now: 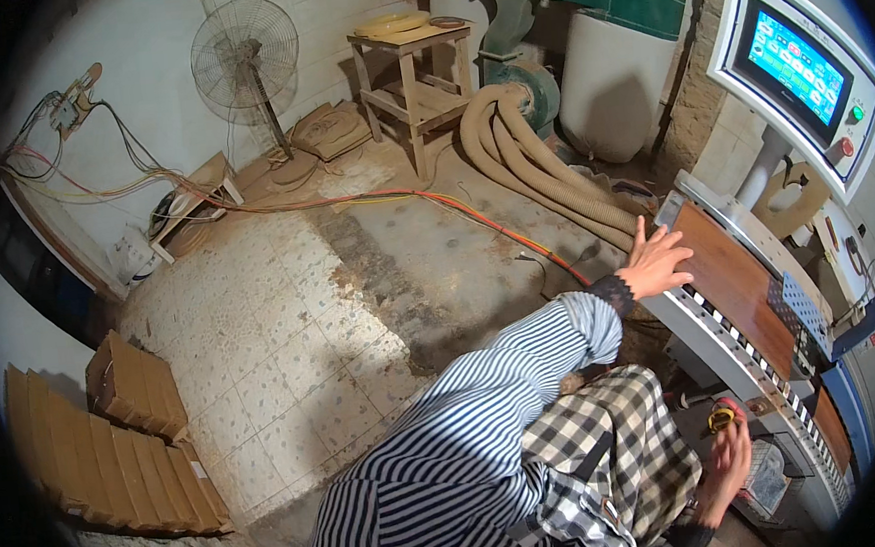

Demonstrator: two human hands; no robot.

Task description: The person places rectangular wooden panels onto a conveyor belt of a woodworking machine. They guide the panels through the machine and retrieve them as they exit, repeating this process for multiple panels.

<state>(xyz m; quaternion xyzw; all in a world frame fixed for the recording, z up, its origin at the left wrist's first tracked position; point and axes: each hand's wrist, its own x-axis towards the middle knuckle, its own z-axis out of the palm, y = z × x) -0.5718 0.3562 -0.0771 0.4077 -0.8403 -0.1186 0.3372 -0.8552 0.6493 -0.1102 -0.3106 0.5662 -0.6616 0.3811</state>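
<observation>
Head view — left hand (pixel 654 262) spread wide, right hand (pixel 730 459) gripping red-yellow tool (pixel 722 418), partly hidden

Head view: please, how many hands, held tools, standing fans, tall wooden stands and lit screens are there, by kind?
Hands: 2
Held tool: 1
Standing fan: 1
Tall wooden stand: 1
Lit screen: 1
Total: 6

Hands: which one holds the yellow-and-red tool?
The right hand, lower in the picture, grips the yellow-and-red tool. The left hand is spread open by the brown board.
</observation>
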